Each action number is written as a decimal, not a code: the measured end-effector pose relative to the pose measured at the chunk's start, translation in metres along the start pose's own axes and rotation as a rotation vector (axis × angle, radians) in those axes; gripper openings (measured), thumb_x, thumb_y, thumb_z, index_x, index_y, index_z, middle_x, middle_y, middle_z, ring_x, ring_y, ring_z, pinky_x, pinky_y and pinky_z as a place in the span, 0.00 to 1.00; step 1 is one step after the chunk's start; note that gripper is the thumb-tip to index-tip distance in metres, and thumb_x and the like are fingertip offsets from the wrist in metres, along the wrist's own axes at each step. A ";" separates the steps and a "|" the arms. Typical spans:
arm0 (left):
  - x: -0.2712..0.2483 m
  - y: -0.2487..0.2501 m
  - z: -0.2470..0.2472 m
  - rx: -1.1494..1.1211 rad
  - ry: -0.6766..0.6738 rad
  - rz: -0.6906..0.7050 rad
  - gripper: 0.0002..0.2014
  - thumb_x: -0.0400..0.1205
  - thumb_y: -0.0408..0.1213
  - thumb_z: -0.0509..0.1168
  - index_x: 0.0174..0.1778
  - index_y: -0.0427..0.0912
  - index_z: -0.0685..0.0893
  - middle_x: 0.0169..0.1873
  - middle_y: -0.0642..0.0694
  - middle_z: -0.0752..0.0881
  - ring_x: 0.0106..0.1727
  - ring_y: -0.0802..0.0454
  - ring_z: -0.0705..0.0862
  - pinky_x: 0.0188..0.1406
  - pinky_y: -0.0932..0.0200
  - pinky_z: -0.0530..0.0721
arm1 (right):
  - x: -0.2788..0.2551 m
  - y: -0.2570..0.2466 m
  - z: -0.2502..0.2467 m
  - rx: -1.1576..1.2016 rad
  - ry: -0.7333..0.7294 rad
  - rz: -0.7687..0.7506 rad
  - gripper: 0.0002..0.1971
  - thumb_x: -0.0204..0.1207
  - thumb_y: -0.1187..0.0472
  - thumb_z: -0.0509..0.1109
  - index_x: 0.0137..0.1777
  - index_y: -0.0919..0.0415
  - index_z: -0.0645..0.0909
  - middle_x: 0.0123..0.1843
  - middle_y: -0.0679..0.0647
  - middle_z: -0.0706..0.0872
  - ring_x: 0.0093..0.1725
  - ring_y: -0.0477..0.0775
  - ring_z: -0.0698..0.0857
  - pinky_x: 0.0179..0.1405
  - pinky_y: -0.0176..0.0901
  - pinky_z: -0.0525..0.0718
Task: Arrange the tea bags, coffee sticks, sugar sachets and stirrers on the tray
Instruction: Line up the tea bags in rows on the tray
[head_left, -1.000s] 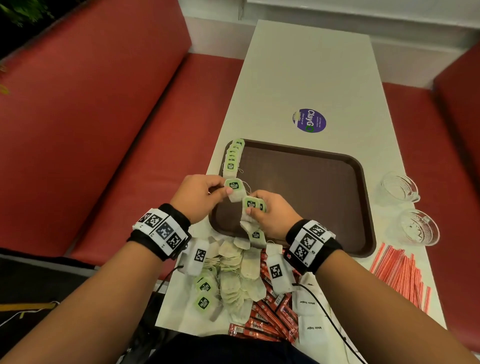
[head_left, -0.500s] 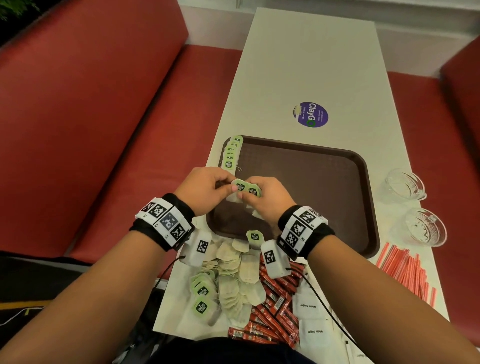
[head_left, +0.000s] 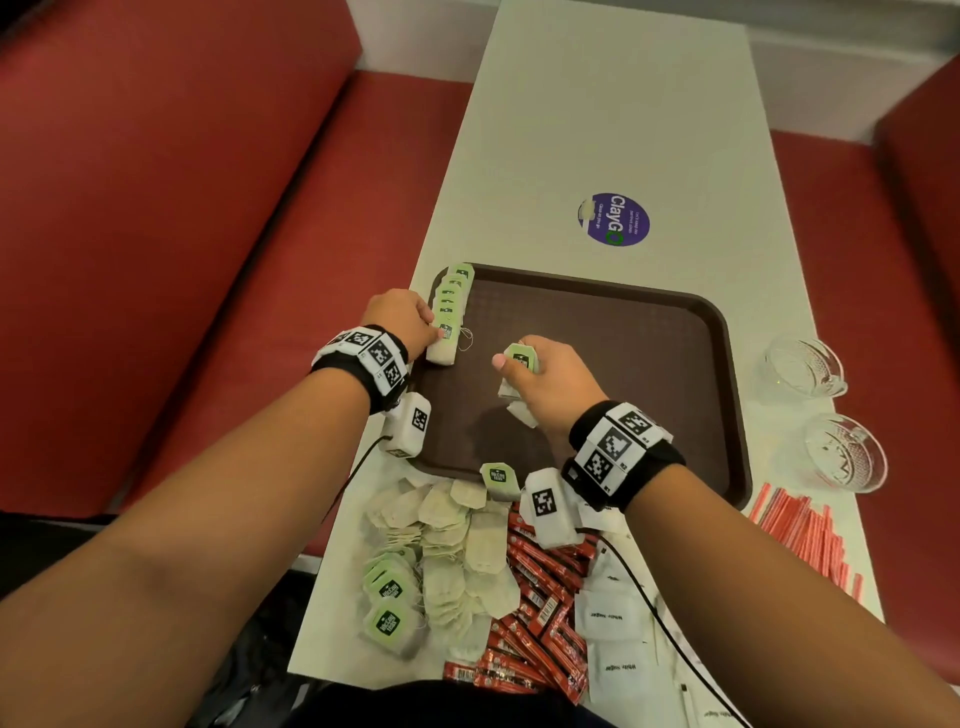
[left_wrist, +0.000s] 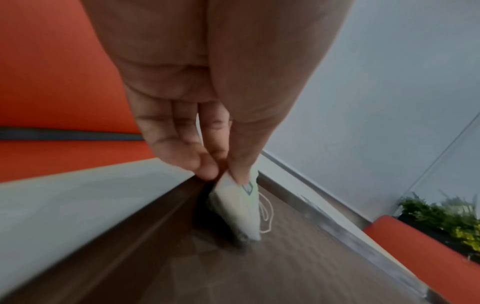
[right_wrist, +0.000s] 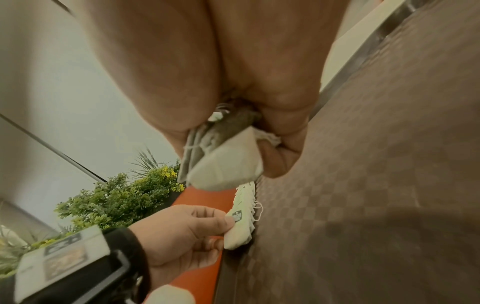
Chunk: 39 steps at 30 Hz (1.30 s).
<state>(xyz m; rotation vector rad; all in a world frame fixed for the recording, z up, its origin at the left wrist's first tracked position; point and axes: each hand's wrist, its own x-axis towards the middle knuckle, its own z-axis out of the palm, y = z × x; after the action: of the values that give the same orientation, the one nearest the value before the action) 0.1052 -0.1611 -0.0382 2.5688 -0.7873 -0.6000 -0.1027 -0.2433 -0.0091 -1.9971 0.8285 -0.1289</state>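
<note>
A brown tray (head_left: 649, 374) lies on the white table. A row of green-tagged tea bags (head_left: 451, 299) lines its left edge. My left hand (head_left: 410, 319) pinches a tea bag (left_wrist: 240, 207) at the near end of that row, against the tray's left rim (left_wrist: 145, 222). My right hand (head_left: 545, 379) hovers over the tray's middle and grips a few tea bags (right_wrist: 226, 164), one green tag (head_left: 521, 358) sticking up. Loose tea bags (head_left: 447, 551), red coffee sticks (head_left: 540, 618) and white sugar sachets (head_left: 608, 618) lie near the front edge. Red stirrers (head_left: 800, 535) lie at the right.
Two clear glass cups (head_left: 802, 366) (head_left: 844, 452) stand right of the tray. A purple round sticker (head_left: 614, 219) marks the table beyond it. Red bench seats (head_left: 156, 218) flank the table. One tea bag (head_left: 500, 480) rests on the tray's near rim.
The hands, together at the tray's near left corner, have parted. My left hand carried one tea bag to the row's near end; my right hand moved right over the tray with the others.
</note>
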 end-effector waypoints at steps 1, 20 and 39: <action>0.003 0.002 0.000 0.031 0.012 -0.010 0.09 0.74 0.45 0.78 0.38 0.51 0.84 0.45 0.49 0.88 0.46 0.51 0.86 0.47 0.58 0.84 | 0.000 0.000 -0.001 0.006 0.003 0.000 0.14 0.85 0.49 0.67 0.48 0.60 0.81 0.41 0.54 0.87 0.43 0.57 0.87 0.47 0.55 0.86; 0.014 0.030 0.009 0.501 -0.098 0.038 0.31 0.68 0.69 0.73 0.43 0.42 0.78 0.38 0.45 0.82 0.40 0.45 0.81 0.33 0.55 0.76 | -0.003 0.001 -0.004 0.076 -0.009 0.000 0.14 0.80 0.48 0.74 0.38 0.54 0.77 0.35 0.50 0.84 0.36 0.51 0.82 0.40 0.49 0.82; -0.068 0.044 -0.047 -0.072 -0.203 0.610 0.02 0.82 0.46 0.70 0.45 0.54 0.87 0.39 0.56 0.88 0.43 0.58 0.85 0.46 0.59 0.83 | -0.005 -0.013 0.000 0.074 -0.013 -0.031 0.15 0.76 0.48 0.78 0.50 0.60 0.83 0.43 0.53 0.89 0.40 0.52 0.87 0.41 0.49 0.85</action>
<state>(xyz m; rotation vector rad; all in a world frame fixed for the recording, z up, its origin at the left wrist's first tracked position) 0.0586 -0.1436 0.0410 2.0562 -1.5016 -0.6692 -0.1001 -0.2363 0.0026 -1.9400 0.7743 -0.1615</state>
